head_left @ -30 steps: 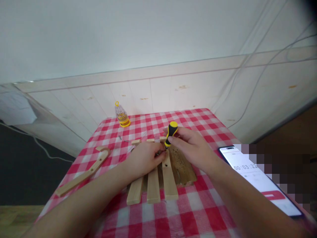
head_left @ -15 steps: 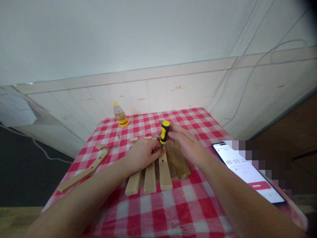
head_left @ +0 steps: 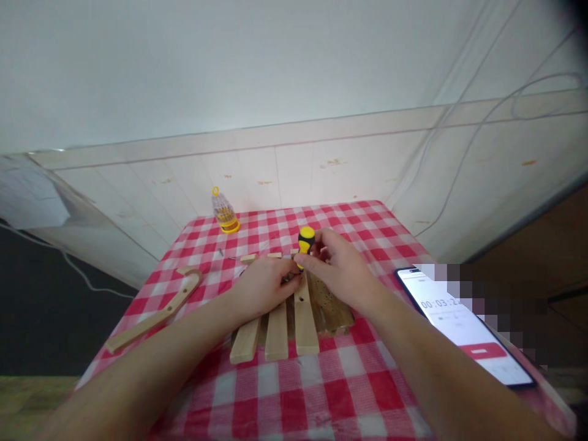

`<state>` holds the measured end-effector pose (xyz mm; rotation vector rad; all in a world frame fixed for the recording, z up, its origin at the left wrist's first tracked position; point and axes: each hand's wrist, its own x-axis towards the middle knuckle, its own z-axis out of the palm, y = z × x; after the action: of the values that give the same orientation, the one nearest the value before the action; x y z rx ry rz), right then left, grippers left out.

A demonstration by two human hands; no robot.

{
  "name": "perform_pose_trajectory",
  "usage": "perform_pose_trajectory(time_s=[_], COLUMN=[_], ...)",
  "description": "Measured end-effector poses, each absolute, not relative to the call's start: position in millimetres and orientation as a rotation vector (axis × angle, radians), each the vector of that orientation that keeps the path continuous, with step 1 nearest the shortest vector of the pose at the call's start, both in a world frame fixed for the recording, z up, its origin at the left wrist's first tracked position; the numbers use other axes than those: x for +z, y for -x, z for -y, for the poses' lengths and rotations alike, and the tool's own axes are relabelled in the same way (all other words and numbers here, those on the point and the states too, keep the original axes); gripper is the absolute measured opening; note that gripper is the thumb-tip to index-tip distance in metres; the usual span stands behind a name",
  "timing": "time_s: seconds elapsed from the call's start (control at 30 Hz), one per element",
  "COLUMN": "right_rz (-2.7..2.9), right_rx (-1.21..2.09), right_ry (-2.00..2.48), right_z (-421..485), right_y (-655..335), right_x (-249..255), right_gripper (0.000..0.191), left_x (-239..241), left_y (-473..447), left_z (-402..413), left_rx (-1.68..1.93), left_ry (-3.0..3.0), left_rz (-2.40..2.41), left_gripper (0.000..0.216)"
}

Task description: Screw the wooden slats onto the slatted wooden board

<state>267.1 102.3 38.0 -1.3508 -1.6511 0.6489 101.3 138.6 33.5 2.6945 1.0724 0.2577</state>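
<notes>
My right hand [head_left: 340,264] grips a yellow-and-black screwdriver [head_left: 306,241], which stands almost upright with its tip pointing down at the rightmost of three light wooden slats [head_left: 306,327]. Across the other slats lies my left hand [head_left: 264,282], its thumb and forefinger pinched together by the screwdriver's lower end. What sits between those fingertips is too small to make out. Beneath the slats is a brown wooden board [head_left: 337,312] dotted with small holes. A hooked wooden piece [head_left: 172,306] with holes lies to the left.
At the back left stands a clear bottle-shaped case [head_left: 224,211] with yellow cap and base. A small screw [head_left: 221,252] lies before it. On the right, a phone [head_left: 452,318] shows a timer. A red-and-white checked cloth [head_left: 349,392] covers the table, which meets the wall.
My right hand's fingers have shifted around the screwdriver handle, the thumb now lying lower across it. My left hand stays in place. The view has shifted slightly.
</notes>
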Motion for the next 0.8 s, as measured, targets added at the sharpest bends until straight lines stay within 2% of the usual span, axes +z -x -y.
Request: perform_pose_trajectory(time_s=[0.1,0.37,0.53,0.8], right_rz=[1.58,1.651,1.571,1.668], right_rx=[0.677,0.704,0.66,0.77], right_ry=[1.381,1.325,1.383,1.278], right_z=[-102,-101,-103,-100], right_y=[-265,-271,-265,-266], right_x=[35,41,34,35], right_gripper=[0.03,0.02,0.029,0.022], left_x=[34,36,35,34], left_y=[-101,-101,-101,-100], left_z=[-139,-139,-137,-138], left_rx=[0.261,0.249,0.297,0.28], left_ry=[-2.686,-2.699,-2.723,-2.708], left_rz=[-1.04,-1.026,-1.035,-1.065], left_gripper=[0.019,0.02,0.017,0.014])
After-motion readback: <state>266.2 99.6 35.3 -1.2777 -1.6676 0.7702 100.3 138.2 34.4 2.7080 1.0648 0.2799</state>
